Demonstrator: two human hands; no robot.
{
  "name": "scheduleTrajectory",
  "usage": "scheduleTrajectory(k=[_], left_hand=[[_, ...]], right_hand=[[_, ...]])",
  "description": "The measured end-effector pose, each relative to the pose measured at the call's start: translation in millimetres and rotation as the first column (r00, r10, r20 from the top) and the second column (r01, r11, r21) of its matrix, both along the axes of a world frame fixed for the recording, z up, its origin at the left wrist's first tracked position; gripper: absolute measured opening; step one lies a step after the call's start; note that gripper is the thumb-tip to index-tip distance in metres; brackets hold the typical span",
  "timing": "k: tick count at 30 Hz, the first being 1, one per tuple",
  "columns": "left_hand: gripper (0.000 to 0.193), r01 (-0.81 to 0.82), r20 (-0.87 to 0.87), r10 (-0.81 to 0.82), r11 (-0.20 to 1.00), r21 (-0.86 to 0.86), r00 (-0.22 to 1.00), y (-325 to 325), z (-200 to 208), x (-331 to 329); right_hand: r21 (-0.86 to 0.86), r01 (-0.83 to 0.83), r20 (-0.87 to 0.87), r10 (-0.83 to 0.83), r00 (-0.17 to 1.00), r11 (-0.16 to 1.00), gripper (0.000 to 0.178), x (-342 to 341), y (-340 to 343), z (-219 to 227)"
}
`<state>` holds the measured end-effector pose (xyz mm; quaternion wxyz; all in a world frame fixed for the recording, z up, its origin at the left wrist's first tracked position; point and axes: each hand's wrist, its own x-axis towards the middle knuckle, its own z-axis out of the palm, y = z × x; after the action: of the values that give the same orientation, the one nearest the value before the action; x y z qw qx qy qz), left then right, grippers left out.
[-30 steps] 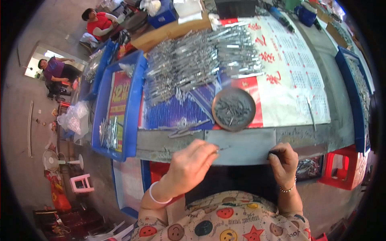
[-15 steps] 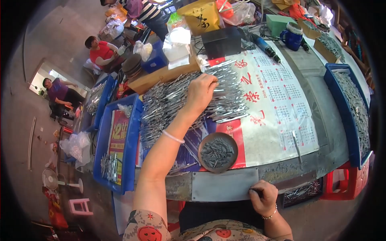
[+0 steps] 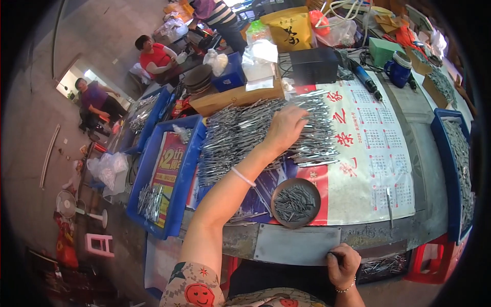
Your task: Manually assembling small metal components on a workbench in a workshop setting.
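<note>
My left hand (image 3: 287, 128) reaches over a broad layer of thin metal rods (image 3: 235, 133) on the table, its fingers bent and pressed together at the rods' right part. Whatever sits between those fingertips is too small to make out. My right hand (image 3: 345, 265) is closed in a loose fist at the right end of a flat grey metal plate (image 3: 296, 244) along the near table edge. The inside of that fist is hidden. Between the hands stands a round brown bowl (image 3: 318, 207) of short dark grey metal pieces (image 3: 294, 203).
A white calendar sheet (image 3: 368, 174) lies right of the rods, a single thin rod (image 3: 389, 207) on it. Blue trays (image 3: 174, 189) flank the table. Behind are a black box (image 3: 313, 65), a blue mug (image 3: 397, 71) and a blue power tool (image 3: 363, 77). People are farther off.
The view has turned, so the table appears farther right and lower. My left hand stays bent over the rods, and my right hand stays closed at the plate's end.
</note>
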<state>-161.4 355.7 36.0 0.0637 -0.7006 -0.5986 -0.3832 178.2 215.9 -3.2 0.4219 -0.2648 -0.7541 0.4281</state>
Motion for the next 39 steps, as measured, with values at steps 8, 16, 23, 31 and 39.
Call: scheduleTrajectory(k=[8,16,23,31,39], left_hand=[[0.015,-0.063,0.441,0.132,0.984,-0.167,0.888,-149,45,2],[0.015,-0.228,0.540,0.400,0.905,-0.358,0.741,-285,18,-14],[0.013,-0.326,0.220,0.436,0.855,-0.403,0.873,-306,-1,-12],[0.015,-0.263,0.046,0.319,0.848,-0.461,0.947,-308,-8,-16],[0.015,-0.321,-0.050,0.335,0.834,-0.449,0.941,-305,-14,-17]], right_hand=[[-0.029,0.069,0.035,-0.068,0.997,0.997,0.008,0,-4,-5],[-0.050,0.089,0.055,-0.086,0.995,0.995,0.010,-8,-7,-6],[-0.118,0.117,0.036,-0.113,0.993,0.986,0.010,-7,-13,-12],[-0.073,0.152,0.053,-0.148,0.988,0.986,0.007,-10,-13,-7],[-0.031,0.190,0.117,-0.185,0.976,0.981,0.010,-11,-14,-4]])
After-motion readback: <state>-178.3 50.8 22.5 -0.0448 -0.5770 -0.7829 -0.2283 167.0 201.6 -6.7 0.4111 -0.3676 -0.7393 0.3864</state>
